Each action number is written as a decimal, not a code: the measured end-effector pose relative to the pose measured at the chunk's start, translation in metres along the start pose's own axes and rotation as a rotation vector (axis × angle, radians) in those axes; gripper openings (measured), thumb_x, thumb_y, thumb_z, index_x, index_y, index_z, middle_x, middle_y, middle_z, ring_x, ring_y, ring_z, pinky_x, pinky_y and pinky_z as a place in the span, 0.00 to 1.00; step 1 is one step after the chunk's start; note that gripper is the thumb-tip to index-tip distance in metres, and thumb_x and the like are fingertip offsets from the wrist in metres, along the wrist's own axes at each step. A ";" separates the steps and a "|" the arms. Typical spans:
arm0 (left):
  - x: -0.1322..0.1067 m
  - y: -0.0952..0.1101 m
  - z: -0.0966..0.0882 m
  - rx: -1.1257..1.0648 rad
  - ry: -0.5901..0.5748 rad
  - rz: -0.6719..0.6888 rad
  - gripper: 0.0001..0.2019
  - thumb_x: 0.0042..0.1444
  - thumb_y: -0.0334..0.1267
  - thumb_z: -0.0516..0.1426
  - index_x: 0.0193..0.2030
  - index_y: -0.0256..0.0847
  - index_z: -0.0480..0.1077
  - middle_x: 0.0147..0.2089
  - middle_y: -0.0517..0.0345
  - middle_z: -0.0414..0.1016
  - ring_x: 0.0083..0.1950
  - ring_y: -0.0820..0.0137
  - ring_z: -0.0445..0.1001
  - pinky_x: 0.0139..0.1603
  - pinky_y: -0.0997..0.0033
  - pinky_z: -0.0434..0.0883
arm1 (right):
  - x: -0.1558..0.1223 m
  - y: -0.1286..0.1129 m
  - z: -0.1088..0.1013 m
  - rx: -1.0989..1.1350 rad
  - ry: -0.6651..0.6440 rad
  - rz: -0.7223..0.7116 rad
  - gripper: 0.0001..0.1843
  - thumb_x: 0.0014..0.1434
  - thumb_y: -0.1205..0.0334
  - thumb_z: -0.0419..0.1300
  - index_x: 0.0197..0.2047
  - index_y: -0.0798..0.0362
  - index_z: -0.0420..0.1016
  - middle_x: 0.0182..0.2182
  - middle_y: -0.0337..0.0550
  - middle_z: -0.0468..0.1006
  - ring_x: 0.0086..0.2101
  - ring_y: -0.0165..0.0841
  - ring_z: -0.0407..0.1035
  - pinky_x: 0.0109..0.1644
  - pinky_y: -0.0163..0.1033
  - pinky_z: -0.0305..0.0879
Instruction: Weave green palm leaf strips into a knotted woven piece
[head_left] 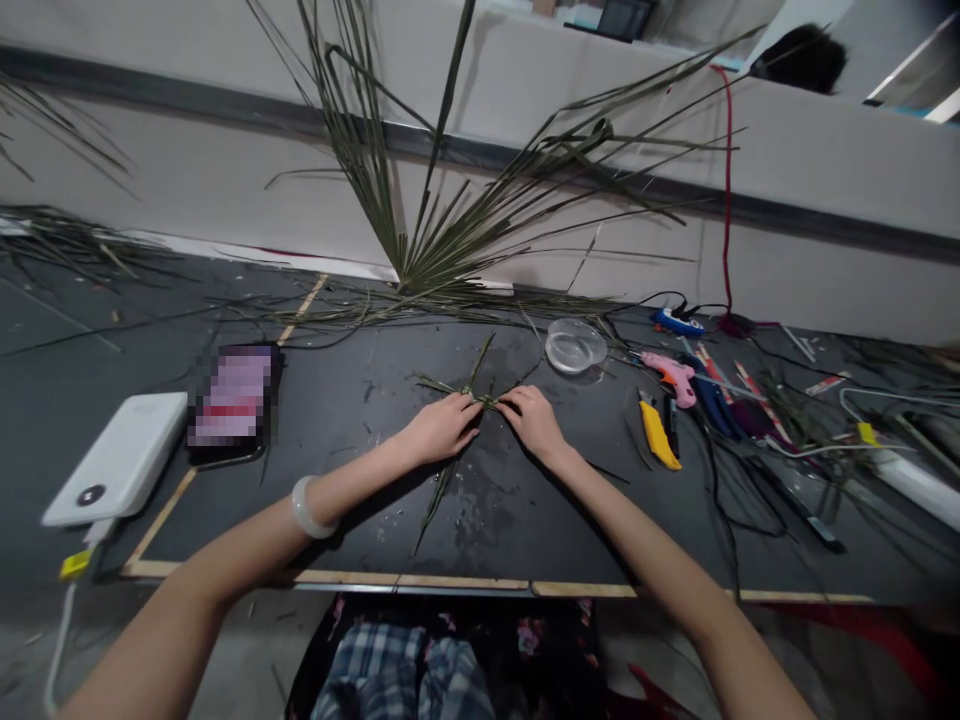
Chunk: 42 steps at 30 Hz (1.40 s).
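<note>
Thin green palm leaf strips (480,375) cross one another on the dark mat (360,480), folded together where they meet. My left hand (442,428) pinches this woven knot from the left, fingers closed on it. My right hand (534,418) grips the same piece from the right, fingers curled. One long strip (435,505) trails from the knot toward me. A pale bangle (306,508) sits on my left wrist.
A large palm frond (450,220) fans up against the back wall. A phone (234,398) and a white power bank (120,455) lie at the left. A clear bowl (574,346), a yellow utility knife (660,436), a pink glue gun (671,374) and tangled cables lie at the right.
</note>
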<state>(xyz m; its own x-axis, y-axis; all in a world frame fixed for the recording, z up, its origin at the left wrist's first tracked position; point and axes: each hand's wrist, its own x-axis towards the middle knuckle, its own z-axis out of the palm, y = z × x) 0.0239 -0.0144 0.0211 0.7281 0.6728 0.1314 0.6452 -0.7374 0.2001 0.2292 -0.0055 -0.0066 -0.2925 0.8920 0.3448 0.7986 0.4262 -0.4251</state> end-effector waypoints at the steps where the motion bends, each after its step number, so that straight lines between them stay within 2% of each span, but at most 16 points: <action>1: 0.000 0.000 0.001 0.003 0.006 0.001 0.18 0.62 0.38 0.50 0.58 0.35 0.62 0.50 0.44 0.68 0.53 0.59 0.67 0.53 0.61 0.67 | -0.001 0.000 0.001 -0.002 -0.006 -0.022 0.11 0.61 0.62 0.54 0.38 0.53 0.78 0.35 0.49 0.76 0.39 0.39 0.67 0.47 0.45 0.64; 4: -0.001 0.000 0.003 0.025 0.007 0.011 0.20 0.62 0.38 0.49 0.60 0.36 0.61 0.51 0.44 0.66 0.54 0.58 0.66 0.53 0.61 0.67 | -0.003 0.000 0.003 -0.029 -0.016 -0.063 0.14 0.62 0.63 0.52 0.44 0.53 0.78 0.36 0.51 0.74 0.40 0.40 0.66 0.47 0.46 0.65; 8: 0.001 -0.001 0.001 0.073 -0.019 0.032 0.21 0.62 0.39 0.48 0.60 0.32 0.61 0.53 0.40 0.65 0.54 0.57 0.65 0.54 0.59 0.67 | -0.004 0.001 0.004 -0.060 -0.029 -0.092 0.17 0.64 0.63 0.49 0.49 0.54 0.77 0.37 0.52 0.71 0.40 0.40 0.63 0.47 0.46 0.66; 12: 0.002 -0.004 0.001 0.052 -0.002 0.057 0.20 0.62 0.38 0.48 0.59 0.33 0.62 0.58 0.43 0.64 0.58 0.58 0.63 0.60 0.60 0.63 | -0.002 0.003 0.003 -0.062 -0.070 -0.107 0.18 0.64 0.63 0.48 0.52 0.52 0.75 0.37 0.51 0.69 0.39 0.39 0.62 0.46 0.45 0.65; 18: 0.003 -0.010 0.007 -0.057 0.003 0.105 0.20 0.62 0.37 0.47 0.59 0.33 0.62 0.62 0.44 0.63 0.64 0.59 0.58 0.63 0.59 0.60 | -0.003 0.006 0.005 -0.051 -0.078 -0.106 0.19 0.64 0.63 0.48 0.54 0.51 0.73 0.38 0.51 0.68 0.39 0.39 0.61 0.46 0.44 0.64; 24: 0.004 -0.013 0.009 -0.086 -0.025 0.105 0.22 0.63 0.37 0.47 0.62 0.32 0.58 0.63 0.43 0.61 0.64 0.59 0.59 0.63 0.60 0.59 | -0.006 0.007 0.009 -0.105 -0.081 -0.060 0.19 0.64 0.63 0.49 0.55 0.51 0.72 0.40 0.52 0.68 0.40 0.40 0.61 0.46 0.46 0.62; 29: 0.005 -0.017 0.008 -0.075 -0.045 0.132 0.22 0.63 0.38 0.47 0.62 0.33 0.59 0.65 0.47 0.59 0.63 0.59 0.58 0.63 0.62 0.58 | -0.005 0.008 0.010 -0.053 -0.061 -0.035 0.19 0.64 0.62 0.49 0.54 0.49 0.73 0.39 0.50 0.68 0.41 0.40 0.62 0.47 0.46 0.63; 36: 0.005 -0.021 0.009 -0.117 -0.056 0.131 0.23 0.63 0.39 0.48 0.63 0.36 0.58 0.66 0.52 0.58 0.64 0.60 0.56 0.63 0.62 0.59 | -0.006 0.006 0.005 0.083 0.000 0.007 0.17 0.64 0.58 0.50 0.51 0.53 0.75 0.39 0.50 0.72 0.41 0.39 0.64 0.49 0.44 0.61; 42: 0.006 -0.022 0.007 -0.175 -0.042 0.138 0.21 0.63 0.40 0.49 0.61 0.34 0.61 0.65 0.50 0.60 0.63 0.60 0.58 0.61 0.61 0.62 | -0.009 0.001 0.001 -0.036 0.037 0.008 0.13 0.62 0.54 0.56 0.42 0.48 0.79 0.37 0.46 0.76 0.40 0.38 0.66 0.43 0.43 0.59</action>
<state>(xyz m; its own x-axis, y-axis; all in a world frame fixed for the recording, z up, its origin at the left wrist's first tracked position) 0.0156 0.0057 0.0101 0.8181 0.5602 0.1297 0.4910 -0.7980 0.3493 0.2322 -0.0127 -0.0112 -0.2671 0.8889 0.3722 0.8195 0.4127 -0.3975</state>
